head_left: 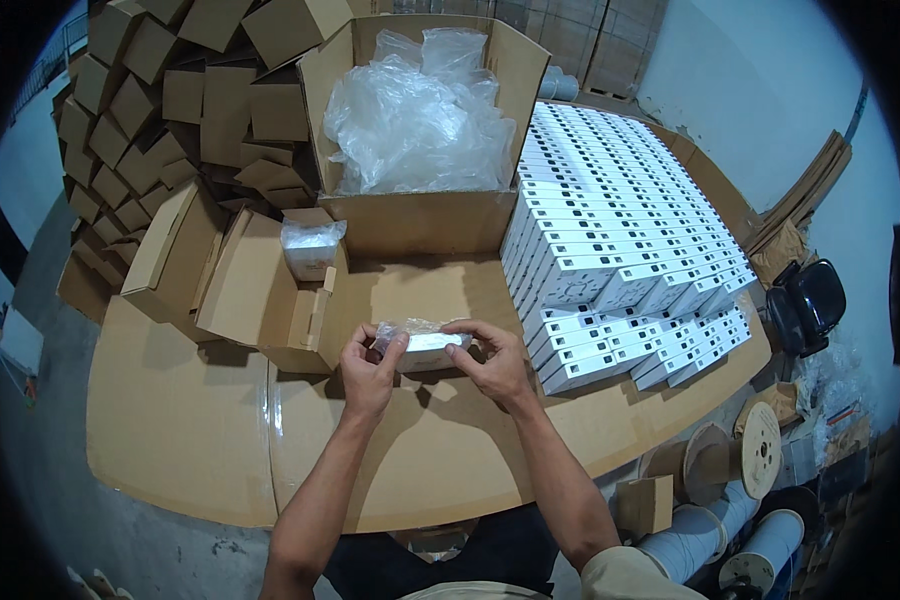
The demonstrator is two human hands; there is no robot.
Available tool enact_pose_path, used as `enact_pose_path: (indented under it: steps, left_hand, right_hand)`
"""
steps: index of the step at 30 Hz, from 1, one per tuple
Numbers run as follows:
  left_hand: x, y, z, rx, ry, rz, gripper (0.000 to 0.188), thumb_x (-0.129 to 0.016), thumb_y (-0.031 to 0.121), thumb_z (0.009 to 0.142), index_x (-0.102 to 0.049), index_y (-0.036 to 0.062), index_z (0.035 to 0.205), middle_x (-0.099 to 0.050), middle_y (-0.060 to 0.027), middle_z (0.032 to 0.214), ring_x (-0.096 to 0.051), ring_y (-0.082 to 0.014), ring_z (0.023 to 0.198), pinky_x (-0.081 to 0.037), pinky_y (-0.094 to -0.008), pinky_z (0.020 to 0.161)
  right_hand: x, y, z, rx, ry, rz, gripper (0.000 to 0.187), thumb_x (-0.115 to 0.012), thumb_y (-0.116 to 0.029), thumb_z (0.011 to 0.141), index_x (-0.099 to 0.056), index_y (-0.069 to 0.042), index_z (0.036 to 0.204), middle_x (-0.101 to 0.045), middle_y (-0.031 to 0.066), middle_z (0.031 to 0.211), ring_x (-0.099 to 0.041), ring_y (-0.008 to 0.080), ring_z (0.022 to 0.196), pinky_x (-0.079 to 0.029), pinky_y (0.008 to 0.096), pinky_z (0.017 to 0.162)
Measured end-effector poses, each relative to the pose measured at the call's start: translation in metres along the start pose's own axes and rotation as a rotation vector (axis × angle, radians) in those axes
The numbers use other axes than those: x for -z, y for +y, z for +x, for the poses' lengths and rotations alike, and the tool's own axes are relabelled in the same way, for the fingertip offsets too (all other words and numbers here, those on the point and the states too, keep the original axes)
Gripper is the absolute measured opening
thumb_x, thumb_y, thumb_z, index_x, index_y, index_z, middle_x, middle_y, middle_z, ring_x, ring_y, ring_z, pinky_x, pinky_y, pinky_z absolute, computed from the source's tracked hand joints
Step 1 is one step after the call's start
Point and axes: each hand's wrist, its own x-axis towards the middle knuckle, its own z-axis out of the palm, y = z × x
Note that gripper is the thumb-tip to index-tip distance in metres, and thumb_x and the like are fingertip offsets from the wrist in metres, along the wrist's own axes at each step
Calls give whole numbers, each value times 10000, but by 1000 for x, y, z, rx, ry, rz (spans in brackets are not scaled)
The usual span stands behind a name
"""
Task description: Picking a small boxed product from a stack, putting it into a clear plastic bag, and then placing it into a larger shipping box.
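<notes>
Over the middle of the cardboard-covered table, a small white box in a clear plastic bag (432, 352) is held between my two hands. My left hand (368, 375) grips its left end, thumb on top. At its right end, my right hand (496, 364) pinches the plastic with thumb and fingers. To the left, an open brown carton (253, 270) lies with its flaps spread. Inside that carton, another plastic-wrapped box (313, 250) stands at the far end. Beyond my hands, a large open carton (420, 222) is filled with loose clear plastic bags (415, 125).
Tall rows of stacked white boxes (620, 220) stand close to my right. A heap of empty brown cartons (185, 110) rises at the far left, with another open carton (175, 250) before it. Spools (760, 450) and a black chair (810, 305) are beyond the table's right edge.
</notes>
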Motion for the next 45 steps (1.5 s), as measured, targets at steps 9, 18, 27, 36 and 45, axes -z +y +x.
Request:
enact_pose_path:
  steps: [9,18,27,36,45]
  left_hand:
    - [-11,9,-10,-664,126,552,356,-754,87,889,-591,66,1204,-636,-75,1097,-590,-227,1050,-478,-375,912]
    - [-3,25,-5,-836,-107,885,303,-786,56,814,-727,90,1110,-717,-37,1086,-612,-266,1077,-460,-458,976]
    - [5,13,1,-355,-177,427,360,-810,78,843,-706,32,1185,-739,-118,1080,-705,-217,1011,-559,-340,887]
    - [4,10,3,-81,-215,224,439,-794,76,883,-638,10,1288,-706,-82,1133,-654,-152,1056,-548,-306,919]
    - [5,9,3,-41,-261,245,409,-755,35,911,-604,21,1291,-641,-44,1154,-610,-102,967,-521,-238,799]
  right_hand:
    - [1,8,1,13,9,35,225,-725,-62,897,-727,-24,1119,-712,27,948,-626,57,791,-505,214,691]
    - [5,14,3,45,-1,-13,214,-722,-51,898,-721,-15,1109,-707,17,930,-627,46,779,-504,205,675]
    - [2,8,5,-91,-20,118,224,-702,-53,923,-681,5,1139,-701,35,958,-646,77,838,-534,234,749]
    - [14,5,11,2,-68,-78,237,-697,-116,960,-685,-9,1171,-702,47,970,-603,93,790,-496,259,678]
    - [19,-24,15,143,-175,-456,275,-693,-57,919,-684,-21,1192,-716,163,1053,-692,271,856,-555,358,727]
